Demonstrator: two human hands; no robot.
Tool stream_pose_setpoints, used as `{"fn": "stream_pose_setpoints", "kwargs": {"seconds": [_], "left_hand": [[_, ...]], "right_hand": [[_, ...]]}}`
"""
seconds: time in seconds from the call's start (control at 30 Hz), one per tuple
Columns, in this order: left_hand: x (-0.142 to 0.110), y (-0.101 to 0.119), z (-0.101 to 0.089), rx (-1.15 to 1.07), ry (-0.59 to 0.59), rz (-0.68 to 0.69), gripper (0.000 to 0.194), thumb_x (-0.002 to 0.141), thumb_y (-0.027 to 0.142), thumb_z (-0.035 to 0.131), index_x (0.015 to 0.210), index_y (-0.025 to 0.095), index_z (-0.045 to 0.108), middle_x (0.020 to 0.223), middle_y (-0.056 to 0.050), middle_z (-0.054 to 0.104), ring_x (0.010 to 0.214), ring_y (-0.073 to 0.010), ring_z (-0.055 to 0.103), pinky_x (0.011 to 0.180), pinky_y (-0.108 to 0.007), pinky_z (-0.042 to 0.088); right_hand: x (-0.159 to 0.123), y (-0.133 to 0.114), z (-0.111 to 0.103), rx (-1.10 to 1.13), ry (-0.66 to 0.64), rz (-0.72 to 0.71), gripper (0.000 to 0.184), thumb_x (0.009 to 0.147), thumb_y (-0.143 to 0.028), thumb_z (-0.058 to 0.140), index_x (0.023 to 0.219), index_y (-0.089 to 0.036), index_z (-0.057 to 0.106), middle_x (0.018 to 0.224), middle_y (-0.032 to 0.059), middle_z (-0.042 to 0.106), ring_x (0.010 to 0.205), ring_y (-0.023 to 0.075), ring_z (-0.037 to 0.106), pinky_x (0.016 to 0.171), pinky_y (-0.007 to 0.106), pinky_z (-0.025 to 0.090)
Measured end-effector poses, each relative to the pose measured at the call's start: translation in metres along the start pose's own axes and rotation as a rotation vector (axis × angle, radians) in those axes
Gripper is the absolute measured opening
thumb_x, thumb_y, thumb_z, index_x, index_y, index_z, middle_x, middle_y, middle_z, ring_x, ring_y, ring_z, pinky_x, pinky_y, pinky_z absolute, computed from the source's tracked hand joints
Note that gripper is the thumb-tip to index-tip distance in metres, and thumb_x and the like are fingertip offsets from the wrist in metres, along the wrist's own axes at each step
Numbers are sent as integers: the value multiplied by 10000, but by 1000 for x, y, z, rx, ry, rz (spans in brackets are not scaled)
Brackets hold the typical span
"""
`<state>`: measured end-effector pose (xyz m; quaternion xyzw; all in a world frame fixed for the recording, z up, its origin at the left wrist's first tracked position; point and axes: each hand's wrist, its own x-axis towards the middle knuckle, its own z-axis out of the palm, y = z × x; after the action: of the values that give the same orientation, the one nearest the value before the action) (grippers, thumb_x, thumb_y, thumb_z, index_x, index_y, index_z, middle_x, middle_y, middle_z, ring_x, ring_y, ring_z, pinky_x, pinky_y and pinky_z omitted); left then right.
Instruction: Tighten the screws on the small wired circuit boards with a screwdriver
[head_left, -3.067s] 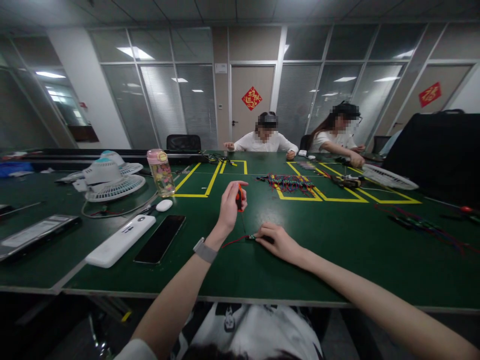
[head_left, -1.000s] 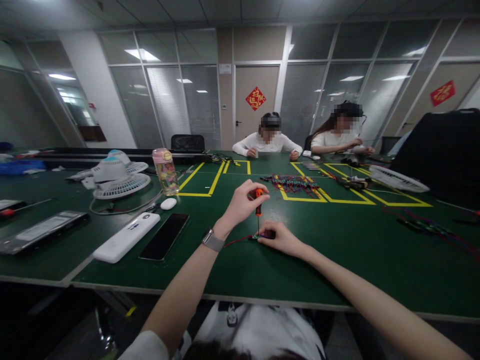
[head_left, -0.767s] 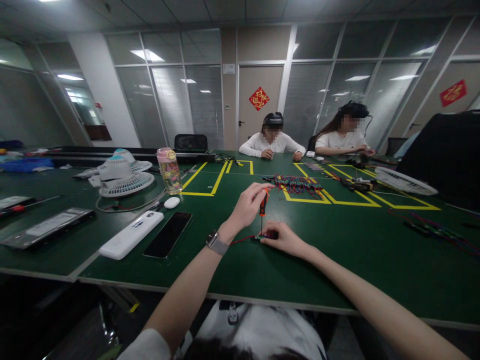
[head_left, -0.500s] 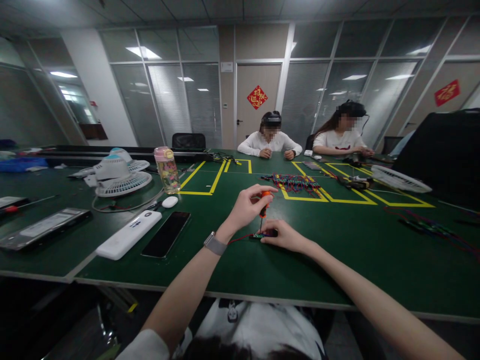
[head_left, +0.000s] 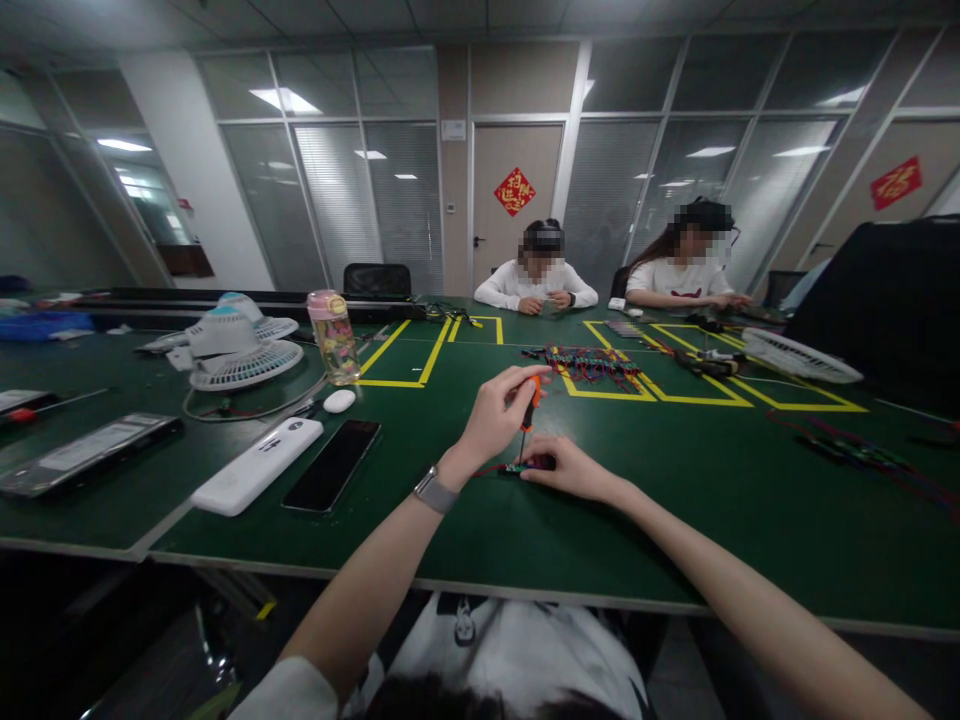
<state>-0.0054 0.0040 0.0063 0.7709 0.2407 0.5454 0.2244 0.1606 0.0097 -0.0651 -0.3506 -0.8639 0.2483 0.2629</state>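
My left hand (head_left: 496, 408) is closed around the orange-and-black handle of a screwdriver (head_left: 531, 402), which stands nearly upright. Its tip meets a small green circuit board (head_left: 514, 468) lying on the green table. Red wire runs out from the board's left side. My right hand (head_left: 567, 467) pinches the board's right end against the tabletop, its fingers hiding part of it. A watch with a grey band (head_left: 435, 490) is on my left wrist.
Left of my hands lie a black phone (head_left: 332, 467), a white power bank (head_left: 259, 467) and a bottle (head_left: 333, 340). Beyond them stands a white fan (head_left: 244, 355). Wired boards (head_left: 589, 366) are heaped ahead within yellow tape. Two people (head_left: 536, 275) sit across the table.
The screwdriver now leans slightly more to the right, and my left hand has shifted a little with it. My right hand stays on the board. A person opposite has brought both hands together.
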Motion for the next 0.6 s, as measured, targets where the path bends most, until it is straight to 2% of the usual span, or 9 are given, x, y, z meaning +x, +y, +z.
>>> {"fn": "stream_pose_setpoints", "kwargs": {"seconds": [0.13, 0.23, 0.4, 0.6], "left_hand": [[0, 1, 1, 80, 92, 3, 183, 872, 242, 563, 1015, 189, 665, 903, -32, 582, 790, -114, 583, 667, -196, 496], [0, 3, 2, 191, 94, 50, 175, 812, 244, 650, 980, 200, 672, 863, -14, 545, 786, -112, 553, 680, -198, 489], [1, 0, -5, 221, -2, 43, 293, 856, 176, 570, 1142, 228, 607, 894, -17, 550, 811, -116, 560, 682, -200, 499], [5, -11, -16, 141, -72, 12, 355, 885, 115, 474, 1219, 207, 556, 1017, -54, 585, 805, -116, 626, 735, -241, 524]], "right_hand": [[-1, 0, 1, 42, 27, 20, 162, 780, -273, 663, 878, -153, 709, 764, 31, 613, 648, 133, 531, 610, 252, 437], [-1, 0, 3, 63, 54, 33, 164, 768, -266, 674, 881, -154, 710, 732, 20, 598, 635, 130, 524, 595, 247, 431], [-3, 1, 4, 47, 82, 11, 153, 769, -270, 685, 869, -163, 723, 743, 29, 616, 641, 134, 539, 600, 251, 439], [-3, 3, 4, 34, 86, -27, 164, 789, -281, 675, 874, -160, 747, 800, 61, 648, 696, 155, 585, 651, 272, 464]]}}
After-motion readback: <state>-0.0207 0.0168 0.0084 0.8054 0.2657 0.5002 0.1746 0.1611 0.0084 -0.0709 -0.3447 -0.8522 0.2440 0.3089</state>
